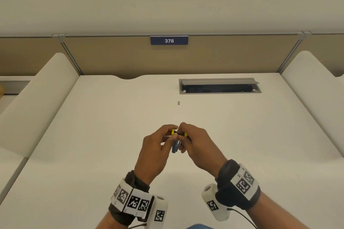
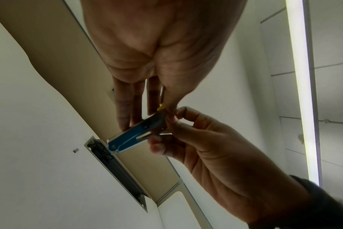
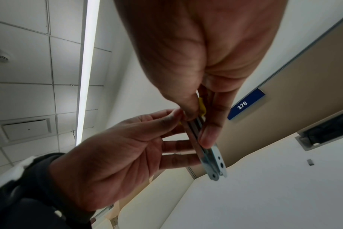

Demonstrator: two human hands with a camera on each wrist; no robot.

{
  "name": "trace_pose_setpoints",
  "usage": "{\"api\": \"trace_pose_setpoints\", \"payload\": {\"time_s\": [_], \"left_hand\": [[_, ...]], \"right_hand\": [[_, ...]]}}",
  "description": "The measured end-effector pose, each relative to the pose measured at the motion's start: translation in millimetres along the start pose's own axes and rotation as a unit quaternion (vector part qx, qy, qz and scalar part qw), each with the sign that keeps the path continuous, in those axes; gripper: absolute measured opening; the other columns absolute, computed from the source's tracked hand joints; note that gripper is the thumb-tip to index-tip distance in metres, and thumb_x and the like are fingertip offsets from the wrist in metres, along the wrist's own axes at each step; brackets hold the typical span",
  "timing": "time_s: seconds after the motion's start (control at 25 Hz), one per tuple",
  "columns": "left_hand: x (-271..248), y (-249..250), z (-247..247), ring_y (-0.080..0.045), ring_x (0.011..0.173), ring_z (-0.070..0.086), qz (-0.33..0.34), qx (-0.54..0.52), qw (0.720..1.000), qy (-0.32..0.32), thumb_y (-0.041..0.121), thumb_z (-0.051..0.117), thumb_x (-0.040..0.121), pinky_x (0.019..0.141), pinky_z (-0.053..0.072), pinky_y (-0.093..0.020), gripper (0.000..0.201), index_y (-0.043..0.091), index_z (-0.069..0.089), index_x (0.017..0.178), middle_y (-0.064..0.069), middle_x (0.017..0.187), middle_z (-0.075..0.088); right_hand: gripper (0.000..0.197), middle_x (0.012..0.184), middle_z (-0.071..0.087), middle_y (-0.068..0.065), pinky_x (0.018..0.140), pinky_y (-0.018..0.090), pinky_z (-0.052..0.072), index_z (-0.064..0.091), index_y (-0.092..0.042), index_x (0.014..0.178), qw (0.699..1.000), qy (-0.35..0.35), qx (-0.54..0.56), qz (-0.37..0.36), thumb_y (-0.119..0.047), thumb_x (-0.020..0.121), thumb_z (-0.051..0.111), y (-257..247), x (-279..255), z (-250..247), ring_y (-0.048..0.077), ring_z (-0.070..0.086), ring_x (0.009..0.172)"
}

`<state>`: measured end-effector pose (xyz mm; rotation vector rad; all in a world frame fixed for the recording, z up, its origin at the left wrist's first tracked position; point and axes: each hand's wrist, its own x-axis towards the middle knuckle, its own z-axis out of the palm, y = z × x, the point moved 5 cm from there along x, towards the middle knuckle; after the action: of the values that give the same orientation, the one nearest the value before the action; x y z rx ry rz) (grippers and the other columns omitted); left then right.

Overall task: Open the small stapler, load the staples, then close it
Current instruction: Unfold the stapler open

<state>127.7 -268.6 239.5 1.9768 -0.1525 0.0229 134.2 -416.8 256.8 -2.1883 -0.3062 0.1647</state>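
Both hands hold a small blue stapler (image 1: 175, 148) in the air above the white desk (image 1: 104, 135). My left hand (image 1: 167, 135) pinches its upper end, with the other fingers lying behind the body (image 2: 131, 136). My right hand (image 1: 184, 136) grips it from the other side, the forefinger lying along the metal side (image 3: 211, 159). A black bar with two yellow pieces (image 1: 185, 134) shows at the top between the fingertips. Whether the stapler stands open is hidden by the fingers. A small grey strip of staples (image 1: 178, 103) lies on the desk beyond the hands.
A grey cable hatch (image 1: 219, 86) stands open at the back right of the desk. A tan partition with a blue sign reading 378 (image 1: 169, 40) closes the far edge. White rounded dividers (image 1: 46, 98) flank both sides.
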Motion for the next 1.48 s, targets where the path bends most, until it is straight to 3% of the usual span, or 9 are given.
{"api": "trace_pose_setpoints", "payload": {"time_s": [0.16, 0.36, 0.6, 0.72, 1.04, 1.2, 1.32, 1.4, 1.48], "left_hand": [[4, -2, -2, -0.01, 0.096, 0.079, -0.002, -0.034, 0.999, 0.029, 0.019, 0.065, 0.102, 0.09, 0.064, -0.044, 0.017, 0.023, 0.076, 0.114, 0.009, 0.099, 0.084], [7, 3, 0, -0.022, 0.09, 0.079, 0.003, -0.05, 0.998, 0.046, 0.023, 0.064, 0.102, 0.086, 0.064, -0.051, 0.028, 0.048, 0.075, 0.097, 0.009, 0.092, 0.083], [7, 4, 4, -0.037, 0.09, 0.077, -0.021, -0.109, 0.992, 0.06, 0.02, 0.063, 0.104, 0.082, 0.066, -0.049, 0.02, 0.032, 0.077, 0.096, -0.008, 0.091, 0.081], [11, -13, -12, -0.037, 0.096, 0.08, -0.121, -0.276, 0.948, 0.104, 0.008, 0.061, 0.104, 0.077, 0.067, -0.036, 0.016, 0.007, 0.076, 0.105, -0.017, 0.102, 0.083], [10, -29, -26, -0.033, 0.111, 0.077, -0.164, -0.447, 0.872, 0.115, 0.003, 0.054, 0.105, 0.094, 0.063, -0.037, 0.024, -0.01, 0.064, 0.123, -0.026, 0.118, 0.078], [7, -39, -23, -0.036, 0.11, 0.077, -0.191, -0.492, 0.842, 0.107, -0.002, 0.051, 0.104, 0.09, 0.064, -0.035, 0.024, -0.014, 0.064, 0.12, -0.032, 0.122, 0.074], [1, -48, -20, -0.044, 0.117, 0.071, -0.209, -0.462, 0.858, 0.079, -0.008, 0.049, 0.102, 0.094, 0.063, -0.039, 0.021, -0.012, 0.068, 0.111, -0.033, 0.121, 0.074], [-1, -54, -19, -0.044, 0.115, 0.072, -0.202, -0.368, 0.906, 0.059, -0.011, 0.049, 0.1, 0.098, 0.062, -0.045, 0.023, -0.006, 0.072, 0.103, -0.025, 0.113, 0.079], [1, -53, -18, -0.03, 0.108, 0.075, -0.165, -0.228, 0.959, 0.032, -0.006, 0.056, 0.099, 0.103, 0.057, -0.049, 0.025, 0.006, 0.078, 0.1, -0.009, 0.106, 0.083]], "right_hand": [[0.015, 0.088, 0.063, 0.005, 0.069, 0.034, 0.062, 0.055, -0.013, 0.094, 0.999, 0.027, 0.026, -0.024, -0.017, 0.107, 0.047, 2, 0, -1, 0.021, 0.069, 0.072], [0.011, 0.087, 0.066, 0.002, 0.067, 0.029, 0.06, 0.059, -0.017, 0.096, 0.995, 0.08, 0.031, -0.048, -0.016, 0.106, 0.052, 3, -2, -3, 0.015, 0.069, 0.068], [0.008, 0.085, 0.067, 0.001, 0.061, 0.02, 0.057, 0.062, -0.017, 0.097, 0.99, 0.118, 0.044, -0.056, -0.012, 0.103, 0.058, 4, -6, -7, 0.014, 0.067, 0.067], [0.01, 0.08, 0.071, 0.005, 0.065, 0.019, 0.058, 0.061, -0.015, 0.095, 0.983, 0.141, 0.118, -0.003, -0.009, 0.102, 0.058, 16, -10, -23, 0.016, 0.072, 0.065], [0.011, 0.097, 0.069, 0.009, 0.086, 0.038, 0.062, 0.065, -0.009, 0.106, 0.933, 0.163, 0.316, 0.063, -0.013, 0.104, 0.056, 36, -6, -37, 0.029, 0.076, 0.084], [0.012, 0.097, 0.069, 0.013, 0.086, 0.041, 0.062, 0.065, -0.007, 0.11, 0.913, 0.194, 0.351, 0.071, -0.006, 0.102, 0.057, 44, 2, -43, 0.034, 0.076, 0.085], [0.014, 0.097, 0.072, 0.023, 0.084, 0.043, 0.063, 0.062, -0.008, 0.113, 0.909, 0.2, 0.358, 0.077, -0.005, 0.099, 0.062, 45, 8, -48, 0.034, 0.076, 0.084], [0.015, 0.096, 0.074, 0.023, 0.086, 0.045, 0.062, 0.062, -0.007, 0.113, 0.907, 0.186, 0.371, 0.078, -0.005, 0.098, 0.064, 43, 12, -50, 0.031, 0.076, 0.083], [0.016, 0.095, 0.076, 0.022, 0.087, 0.044, 0.061, 0.063, -0.006, 0.114, 0.911, 0.155, 0.376, 0.071, -0.004, 0.098, 0.063, 37, 16, -51, 0.03, 0.075, 0.082]]}}
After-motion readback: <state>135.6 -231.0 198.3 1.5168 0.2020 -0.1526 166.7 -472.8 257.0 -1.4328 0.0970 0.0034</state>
